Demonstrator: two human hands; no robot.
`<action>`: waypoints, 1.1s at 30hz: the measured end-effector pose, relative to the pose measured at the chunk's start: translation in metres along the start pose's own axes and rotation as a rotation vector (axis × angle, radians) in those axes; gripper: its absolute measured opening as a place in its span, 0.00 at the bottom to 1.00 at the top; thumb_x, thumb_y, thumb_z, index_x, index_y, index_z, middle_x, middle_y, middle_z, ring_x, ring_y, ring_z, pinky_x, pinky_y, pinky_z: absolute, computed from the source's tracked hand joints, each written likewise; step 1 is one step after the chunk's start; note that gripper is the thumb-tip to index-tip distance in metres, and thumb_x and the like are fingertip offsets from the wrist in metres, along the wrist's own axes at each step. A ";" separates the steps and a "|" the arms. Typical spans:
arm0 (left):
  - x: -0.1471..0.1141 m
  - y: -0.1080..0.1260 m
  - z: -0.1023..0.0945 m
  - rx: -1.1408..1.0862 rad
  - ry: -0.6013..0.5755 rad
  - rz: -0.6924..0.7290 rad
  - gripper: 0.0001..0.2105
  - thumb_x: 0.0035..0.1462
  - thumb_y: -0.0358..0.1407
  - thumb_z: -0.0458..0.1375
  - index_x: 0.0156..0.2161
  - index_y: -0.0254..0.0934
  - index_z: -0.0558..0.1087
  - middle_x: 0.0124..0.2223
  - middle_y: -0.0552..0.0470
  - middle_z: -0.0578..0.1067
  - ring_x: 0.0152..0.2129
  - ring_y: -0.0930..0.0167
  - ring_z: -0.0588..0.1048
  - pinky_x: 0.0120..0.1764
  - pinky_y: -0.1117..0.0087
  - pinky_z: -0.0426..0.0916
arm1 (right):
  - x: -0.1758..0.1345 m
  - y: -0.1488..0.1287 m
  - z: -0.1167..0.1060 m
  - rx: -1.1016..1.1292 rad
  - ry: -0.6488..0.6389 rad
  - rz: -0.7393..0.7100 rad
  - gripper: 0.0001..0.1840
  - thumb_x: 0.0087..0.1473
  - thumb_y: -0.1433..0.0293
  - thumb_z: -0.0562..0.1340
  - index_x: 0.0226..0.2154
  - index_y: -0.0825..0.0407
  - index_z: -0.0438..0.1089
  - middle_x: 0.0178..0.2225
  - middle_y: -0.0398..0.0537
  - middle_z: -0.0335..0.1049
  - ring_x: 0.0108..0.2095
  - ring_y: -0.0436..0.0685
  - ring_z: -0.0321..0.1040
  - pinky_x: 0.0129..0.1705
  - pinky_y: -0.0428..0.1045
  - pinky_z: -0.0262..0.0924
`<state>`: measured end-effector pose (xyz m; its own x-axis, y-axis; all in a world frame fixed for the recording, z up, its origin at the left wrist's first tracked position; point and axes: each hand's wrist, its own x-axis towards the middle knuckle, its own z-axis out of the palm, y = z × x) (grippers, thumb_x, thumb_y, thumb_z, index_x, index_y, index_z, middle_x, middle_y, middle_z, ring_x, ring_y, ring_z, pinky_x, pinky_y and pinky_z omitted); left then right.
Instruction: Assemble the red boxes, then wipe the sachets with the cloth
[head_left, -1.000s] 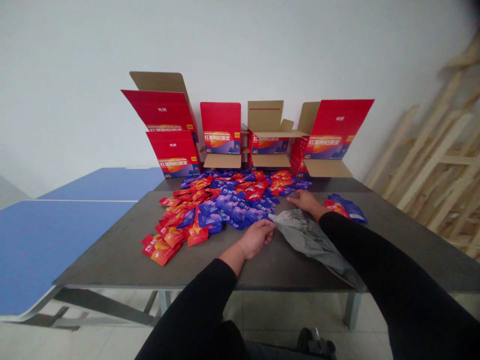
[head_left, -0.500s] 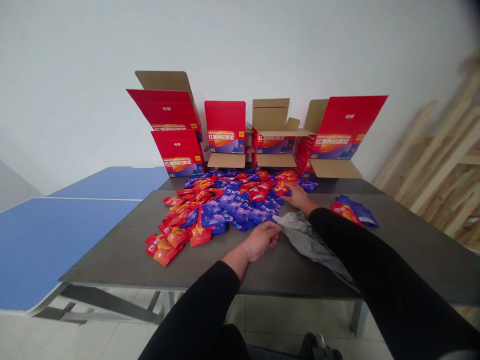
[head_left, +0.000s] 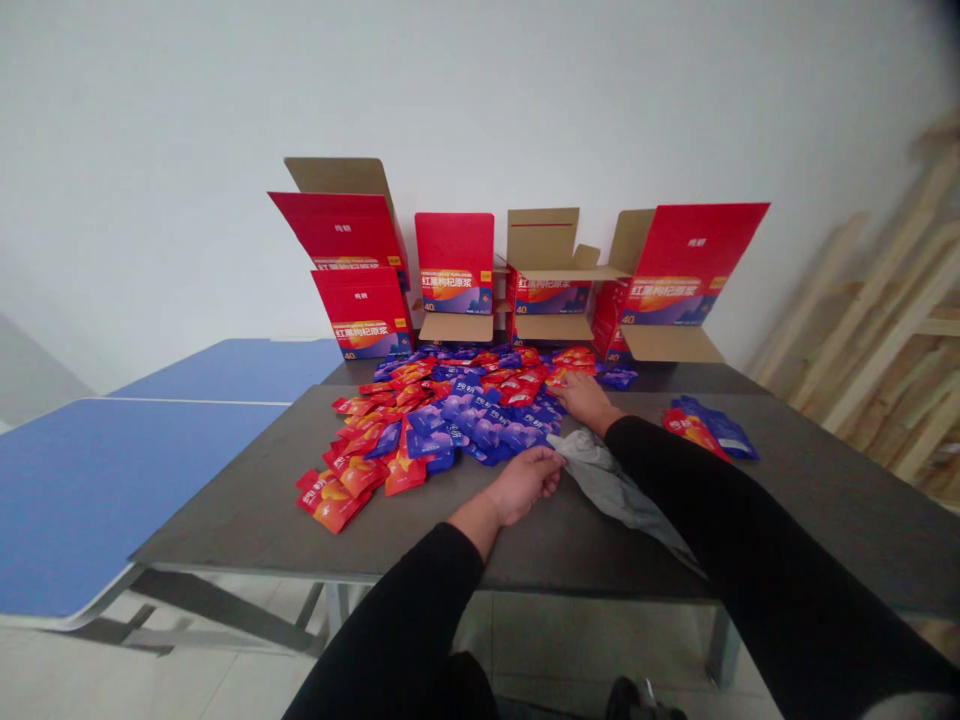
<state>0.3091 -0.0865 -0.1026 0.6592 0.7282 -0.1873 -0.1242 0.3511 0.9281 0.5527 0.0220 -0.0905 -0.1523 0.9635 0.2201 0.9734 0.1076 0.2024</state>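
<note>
A heap of red pouches (head_left: 407,468) and purple pouches (head_left: 480,425) is spread over the dark tabletop. At the heap's near edge, my left hand (head_left: 527,485) is closed, its thumb and forefinger pinching the tip of a crumpled grey plastic bag (head_left: 611,485). The bag runs back under my right forearm, which hides part of it. My right hand (head_left: 589,400) is at the right side of the heap, palm down. Its fingers are bent together against the pouches there; what lies between the fingertips is hidden.
Open red cartons stand along the wall: a stacked pair (head_left: 367,310), two in the middle (head_left: 454,285) (head_left: 551,295), and one at right (head_left: 671,290). A small group of pouches (head_left: 709,425) lies right. A blue table (head_left: 187,450) adjoins left; wooden slats (head_left: 892,330) lean right.
My right hand has slid a little left and toward me, off the red pouches to the edge of the purple ones. My left hand still pinches the bag. The camera view has shifted slightly.
</note>
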 end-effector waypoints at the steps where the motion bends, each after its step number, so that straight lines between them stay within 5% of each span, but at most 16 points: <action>1: 0.000 0.000 0.000 0.000 -0.001 0.001 0.12 0.56 0.40 0.68 0.36 0.35 0.72 0.26 0.58 0.68 0.21 0.77 0.65 0.26 0.74 0.55 | 0.001 -0.001 0.001 -0.001 0.006 0.008 0.21 0.70 0.68 0.58 0.57 0.53 0.81 0.55 0.65 0.74 0.54 0.67 0.66 0.52 0.54 0.55; 7: 0.001 -0.002 -0.001 -0.006 -0.020 0.013 0.08 0.57 0.37 0.66 0.36 0.36 0.73 0.26 0.58 0.69 0.22 0.76 0.65 0.27 0.73 0.55 | -0.007 0.003 0.004 0.045 0.065 -0.027 0.20 0.69 0.72 0.57 0.53 0.53 0.83 0.52 0.60 0.80 0.52 0.67 0.68 0.50 0.55 0.54; 14: 0.002 -0.002 -0.002 -0.028 -0.024 0.002 0.09 0.57 0.37 0.68 0.36 0.36 0.73 0.27 0.57 0.70 0.21 0.76 0.66 0.27 0.73 0.56 | -0.025 0.014 -0.009 0.199 0.302 0.091 0.22 0.72 0.66 0.55 0.52 0.51 0.83 0.53 0.57 0.82 0.50 0.64 0.71 0.53 0.56 0.57; 25: 0.002 0.002 -0.002 -0.076 0.024 0.093 0.07 0.60 0.34 0.66 0.38 0.35 0.73 0.28 0.56 0.72 0.23 0.76 0.70 0.29 0.75 0.61 | -0.053 0.014 -0.077 0.656 0.709 0.394 0.26 0.69 0.54 0.55 0.46 0.55 0.83 0.46 0.60 0.83 0.46 0.66 0.77 0.53 0.59 0.68; 31: 0.004 0.003 -0.002 -0.079 0.211 0.369 0.10 0.61 0.39 0.69 0.38 0.36 0.74 0.36 0.52 0.76 0.35 0.73 0.75 0.38 0.74 0.68 | -0.090 -0.019 -0.117 0.816 0.698 0.434 0.22 0.65 0.55 0.61 0.44 0.54 0.82 0.40 0.56 0.84 0.39 0.62 0.78 0.46 0.55 0.71; 33: 0.001 0.004 -0.002 -0.136 0.177 0.368 0.14 0.61 0.44 0.70 0.38 0.36 0.74 0.38 0.51 0.77 0.37 0.71 0.76 0.40 0.72 0.70 | -0.102 -0.035 -0.120 0.856 0.624 0.424 0.18 0.63 0.58 0.63 0.42 0.53 0.83 0.38 0.54 0.84 0.37 0.61 0.78 0.44 0.54 0.71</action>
<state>0.3077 -0.0832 -0.0996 0.4167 0.9051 0.0844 -0.4315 0.1151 0.8948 0.5136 -0.1096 -0.0052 0.3913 0.6978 0.6000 0.7276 0.1647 -0.6660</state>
